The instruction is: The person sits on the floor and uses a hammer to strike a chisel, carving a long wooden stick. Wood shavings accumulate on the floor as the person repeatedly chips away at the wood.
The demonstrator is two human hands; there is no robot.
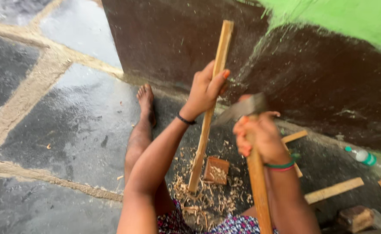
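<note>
Wood: a long pale wooden stick (207, 121) stands nearly upright, its foot on the floor among curled wood shavings (199, 195).
Left hand: the left hand (205, 91) is clenched round the stick's upper part, at 12 o'clock from the shavings.
Right hand: the right hand (262, 136) grips the wooden handle of a grey-bladed hatchet (249, 130), its blade blurred, at 3 o'clock from the stick and close beside it.
Floor: dark stone-slab floor (69, 130); a small reddish wooden block (216, 170) lies just beside the stick's foot.
Surroundings: a flat pale wood offcut (333, 190) lies at 4 o'clock, and a clear plastic bottle with a green cap (361, 156) lies by the dark wall (329, 73).
</note>
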